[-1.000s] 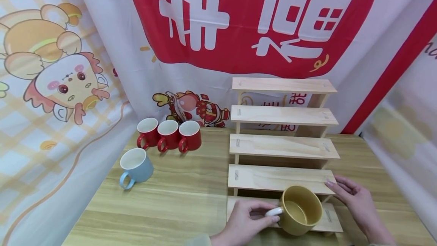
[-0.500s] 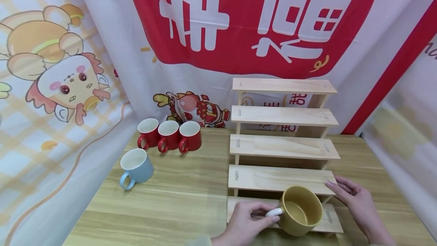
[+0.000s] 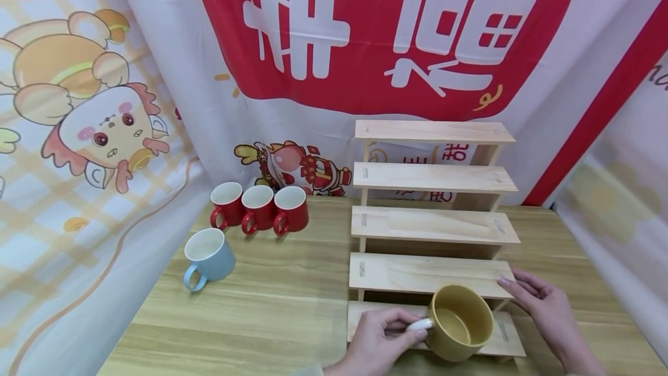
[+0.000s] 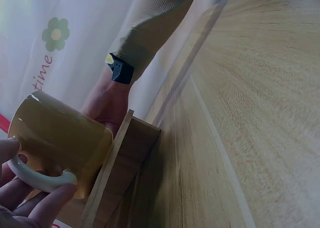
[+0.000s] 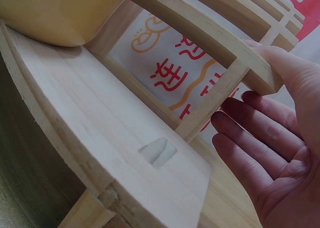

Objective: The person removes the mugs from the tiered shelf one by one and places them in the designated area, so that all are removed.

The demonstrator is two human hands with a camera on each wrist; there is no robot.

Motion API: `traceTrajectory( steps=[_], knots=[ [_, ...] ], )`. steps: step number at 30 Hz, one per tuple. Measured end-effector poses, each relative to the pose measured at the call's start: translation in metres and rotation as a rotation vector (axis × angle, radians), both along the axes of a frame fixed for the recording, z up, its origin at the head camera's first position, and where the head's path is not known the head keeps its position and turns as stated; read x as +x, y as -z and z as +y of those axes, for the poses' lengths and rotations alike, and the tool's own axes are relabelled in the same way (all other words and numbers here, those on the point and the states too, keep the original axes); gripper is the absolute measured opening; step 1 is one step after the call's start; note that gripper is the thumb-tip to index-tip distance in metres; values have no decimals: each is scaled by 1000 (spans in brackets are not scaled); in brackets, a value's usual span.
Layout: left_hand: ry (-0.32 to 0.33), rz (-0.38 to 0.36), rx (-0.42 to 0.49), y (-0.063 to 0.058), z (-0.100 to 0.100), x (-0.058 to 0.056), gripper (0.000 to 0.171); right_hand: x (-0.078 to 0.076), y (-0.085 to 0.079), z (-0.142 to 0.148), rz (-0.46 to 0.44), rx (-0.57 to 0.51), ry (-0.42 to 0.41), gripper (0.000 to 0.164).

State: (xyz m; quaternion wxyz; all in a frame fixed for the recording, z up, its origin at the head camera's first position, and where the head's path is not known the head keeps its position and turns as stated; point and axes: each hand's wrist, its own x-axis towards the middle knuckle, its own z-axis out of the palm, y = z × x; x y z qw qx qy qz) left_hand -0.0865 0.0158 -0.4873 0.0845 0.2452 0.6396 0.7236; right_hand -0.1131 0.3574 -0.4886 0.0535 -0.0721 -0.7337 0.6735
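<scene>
My left hand (image 3: 373, 338) pinches the white handle (image 4: 42, 179) of a mustard-yellow mug (image 3: 459, 324) between thumb and fingers. The mug stands upright on the lowest board of a pale wooden step rack (image 3: 433, 224); in the right wrist view its base meets that board. At the rack's right end, my right hand (image 3: 545, 309) holds the second board from the bottom, thumb laid on top. Below that board its fingers (image 5: 265, 133) reach toward the upright support, as the right wrist view shows.
Three red mugs (image 3: 290, 209) with white insides stand in a row at the back left of the wooden table (image 3: 250, 306). In front of them is a light blue mug (image 3: 210, 257). Printed cloth (image 3: 323, 62) hangs behind and along both sides.
</scene>
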Motion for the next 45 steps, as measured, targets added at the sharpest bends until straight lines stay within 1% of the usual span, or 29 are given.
traceTrajectory(
  steps=[7,11,14,20,22,29,31,36,41,45],
  knots=[
    [4,13,22,2,-1,-1,19,0,0,0,7,-7,5,23],
    [7,-8,25,1,-3,-1,20,0,0,1,6,-5,7,23],
    [7,-16,31,-2,-7,0,19,0,0,1,6,-6,8,23],
    [-2,28,46,-12,-17,0,17,-1,1,2,5,-4,8,23],
    [-1,30,53,-16,-21,-1,17,-1,1,3,6,-4,6,23],
    [-2,-66,67,-29,-37,1,19,-2,0,2,12,-28,-9,23],
    [-16,-86,62,-33,-42,1,19,-2,-1,2,10,-33,-10,23],
    [-76,-119,35,-42,-57,1,19,-2,-1,2,-11,-27,-8,22],
    [-132,-127,25,-50,-75,2,21,-1,1,2,-24,-28,-7,21],
    [-192,-128,35,-55,-89,2,21,-1,1,2,-20,-23,0,21]
  ],
)
